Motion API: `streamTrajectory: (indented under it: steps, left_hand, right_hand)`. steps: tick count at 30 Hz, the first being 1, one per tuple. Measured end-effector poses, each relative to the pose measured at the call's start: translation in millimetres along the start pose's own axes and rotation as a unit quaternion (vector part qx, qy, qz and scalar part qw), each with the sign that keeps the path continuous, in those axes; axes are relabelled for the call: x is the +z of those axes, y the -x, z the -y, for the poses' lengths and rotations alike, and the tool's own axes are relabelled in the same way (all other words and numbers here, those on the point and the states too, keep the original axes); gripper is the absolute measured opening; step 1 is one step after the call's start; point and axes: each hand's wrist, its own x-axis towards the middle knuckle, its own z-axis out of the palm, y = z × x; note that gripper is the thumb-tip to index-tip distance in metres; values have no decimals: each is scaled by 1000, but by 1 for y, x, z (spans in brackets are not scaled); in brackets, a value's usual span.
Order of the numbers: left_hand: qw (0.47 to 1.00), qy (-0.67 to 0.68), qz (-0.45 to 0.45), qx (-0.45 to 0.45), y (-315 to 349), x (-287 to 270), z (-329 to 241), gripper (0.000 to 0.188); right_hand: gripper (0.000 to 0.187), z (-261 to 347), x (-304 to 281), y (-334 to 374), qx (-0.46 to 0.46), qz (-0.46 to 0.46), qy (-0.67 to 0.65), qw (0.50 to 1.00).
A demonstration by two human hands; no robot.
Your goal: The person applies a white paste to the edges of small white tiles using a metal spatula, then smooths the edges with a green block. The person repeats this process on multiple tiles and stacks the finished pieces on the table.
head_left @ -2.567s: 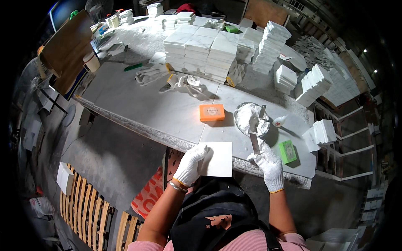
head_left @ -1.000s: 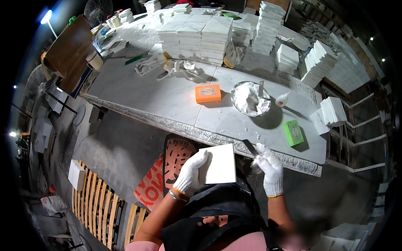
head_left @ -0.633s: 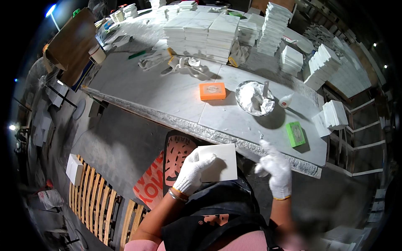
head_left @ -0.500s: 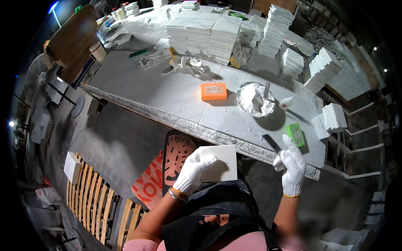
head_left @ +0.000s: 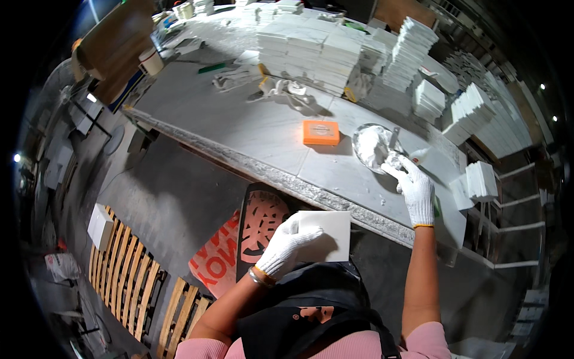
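My left hand [head_left: 288,245], in a white knitted glove, grips a square white tile [head_left: 335,236] by its left side, thumb across its face, above my lap. My gloved right hand [head_left: 415,188] reaches over the near rim of a metal bowl [head_left: 357,157] on the marble-topped table. White paste or powder [head_left: 375,143] fills the bowl, and a metal spatula [head_left: 394,137] stands in it. The dark flat scraper seen in my right hand earlier is now hidden at its fingers. Behind the bowl lies a small white bottle [head_left: 420,154], partly covered.
An orange box [head_left: 321,133] sits left of the bowl; a green box [head_left: 437,207] is mostly behind my right wrist. Stacked tiles [head_left: 308,54] and loose gloves [head_left: 287,91] occupy the table's far side. The rough table edge [head_left: 281,179] runs before me. Wooden slats [head_left: 122,263] lie lower left.
My right hand has moved forward from the table edge to the bowl, and the scraper has gone out of sight. My left hand still holds the tile. The whole view has shifted slightly.
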Motion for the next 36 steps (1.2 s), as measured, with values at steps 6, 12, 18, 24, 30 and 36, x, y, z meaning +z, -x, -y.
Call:
streamTrajectory:
  steps: [6,12,18,24,30,36]
  left_hand:
    - [999,6,25,19,-4,-3,3,42]
    - [999,37,28,25,-4,-7,4,42]
    - [992,121,-20,29,-14,-17,18,36]
    - [988,105,-116,5,-24,-15,26,45]
    - [984,164,25,-65,-13,-13,18,50]
    - [980,174,31,-90,-16,-21,29,48]
  right_hand:
    - [36,-5,17,-26,-94,-9,184,978]
    - [35,48,1,8,-111,-90,264,954]
    - [47,44,-2,76,-73,29,-176,981]
    - [75,34,43,109,4,222,-296,929]
    - [56,28,64,100,-58,244,-377,892]
    - [26,25,70,93,-19,179,-455,872]
